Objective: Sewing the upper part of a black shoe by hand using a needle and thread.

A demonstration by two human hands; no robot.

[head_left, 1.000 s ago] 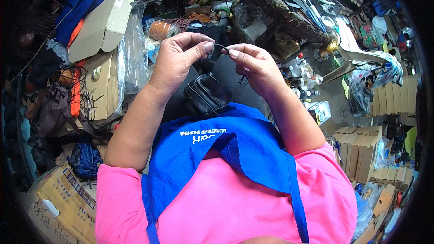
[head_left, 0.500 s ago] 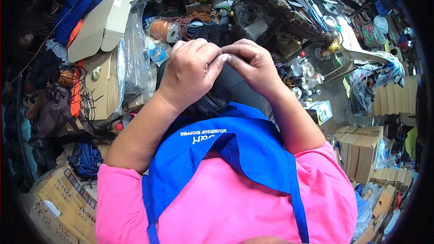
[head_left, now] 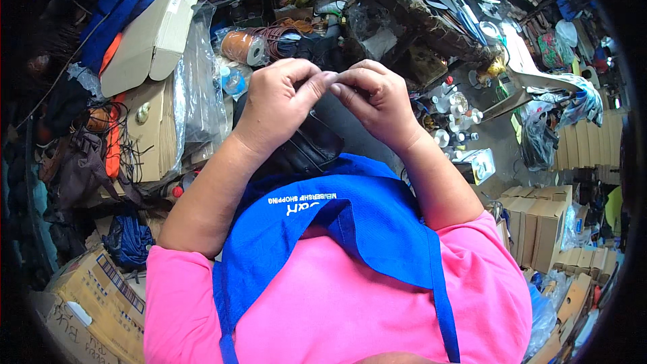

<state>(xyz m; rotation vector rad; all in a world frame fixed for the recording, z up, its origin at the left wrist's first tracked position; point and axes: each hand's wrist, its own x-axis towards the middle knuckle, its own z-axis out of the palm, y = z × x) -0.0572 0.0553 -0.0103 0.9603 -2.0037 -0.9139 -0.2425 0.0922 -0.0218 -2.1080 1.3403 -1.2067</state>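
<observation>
My left hand (head_left: 278, 102) and my right hand (head_left: 379, 100) are raised in front of me, fingertips meeting. Thumb and forefinger of each are pinched together. Whatever sits between the fingertips is too small to make out. Below them, on my lap, lies a black leather-like item (head_left: 311, 143), partly covered by my left wrist and by the blue apron (head_left: 323, 219).
On the left are a folded cardboard piece (head_left: 158, 30), clear plastic sheets (head_left: 202, 87) and an orange thread spool (head_left: 242, 47). Several small bottles (head_left: 461, 114) stand to the right, near cardboard boxes (head_left: 537, 222). A cluttered bench with tools (head_left: 451, 0) is at the far right.
My left hand has turned and its fingers have shifted, exposing the thumb more. The right fingers have curled slightly. More of the black item shows below the hands.
</observation>
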